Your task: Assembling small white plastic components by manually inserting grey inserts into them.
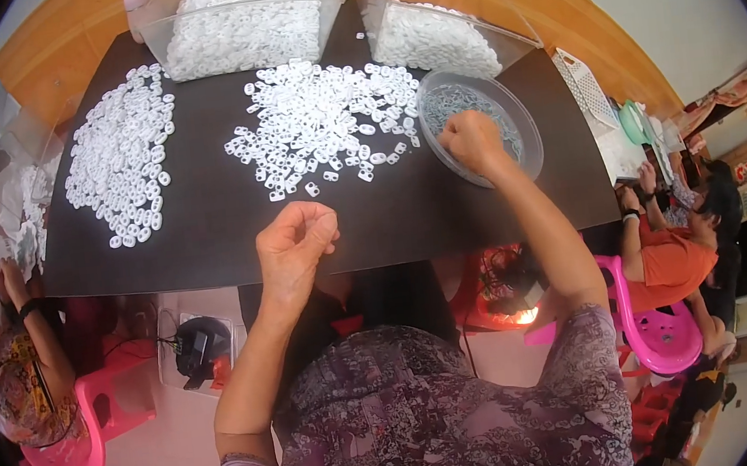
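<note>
My left hand hovers at the table's near edge, thumb pressed to its curled fingers; whatever they hold is hidden. My right hand reaches into a round clear tub at the right. Its fingers are bent together, their tips out of sight among many small grey metal pieces, too fine to name for sure. Beyond my left hand spreads a loose pile of small white oval plastic pieces with holes. A second pile of such white pieces lies farther left.
Two clear bins, the left bin and the right bin, stand at the back of the dark table, filled with white pieces. People sit at both sides, one in an orange shirt on the right. Pink plastic chairs stand nearby.
</note>
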Motion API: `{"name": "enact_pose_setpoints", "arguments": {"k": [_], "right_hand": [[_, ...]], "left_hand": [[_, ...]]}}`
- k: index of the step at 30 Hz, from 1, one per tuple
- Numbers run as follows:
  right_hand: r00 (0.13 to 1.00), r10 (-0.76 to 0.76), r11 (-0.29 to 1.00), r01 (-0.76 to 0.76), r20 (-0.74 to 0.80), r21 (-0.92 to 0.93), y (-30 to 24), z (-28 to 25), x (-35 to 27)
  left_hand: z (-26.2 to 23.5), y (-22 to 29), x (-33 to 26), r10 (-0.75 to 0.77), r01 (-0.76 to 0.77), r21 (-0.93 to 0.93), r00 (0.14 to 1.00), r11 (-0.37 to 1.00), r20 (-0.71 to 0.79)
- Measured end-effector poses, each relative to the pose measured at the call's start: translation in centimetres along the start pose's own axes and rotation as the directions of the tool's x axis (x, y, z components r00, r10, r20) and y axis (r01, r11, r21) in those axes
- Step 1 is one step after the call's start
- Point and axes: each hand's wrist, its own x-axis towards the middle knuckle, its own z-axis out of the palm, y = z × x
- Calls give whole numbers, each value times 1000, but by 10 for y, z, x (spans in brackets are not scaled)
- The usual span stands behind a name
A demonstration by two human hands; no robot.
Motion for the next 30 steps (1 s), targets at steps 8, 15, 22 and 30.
{"name": "enact_pose_setpoints", "arguments": {"k": [8,15,22,30], "right_hand": [[993,-108,992,110,37,-62,3,2,1],[991,-132,990,132,-4,45,4,1,0],[994,-104,989,105,-19,106,1,-7,-2],[990,-132,948,138,-41,287,2,-18,-10]], "left_hand": [[-4,-7,0,5,-5,-16,999,1000,40],[-4,-4,1,2,-1,-23,999,1000,35],[-4,-3,1,2,-1,-27,1000,1000,24],[-4,-3,0,8,-7,-52,1000,999,10]]}}
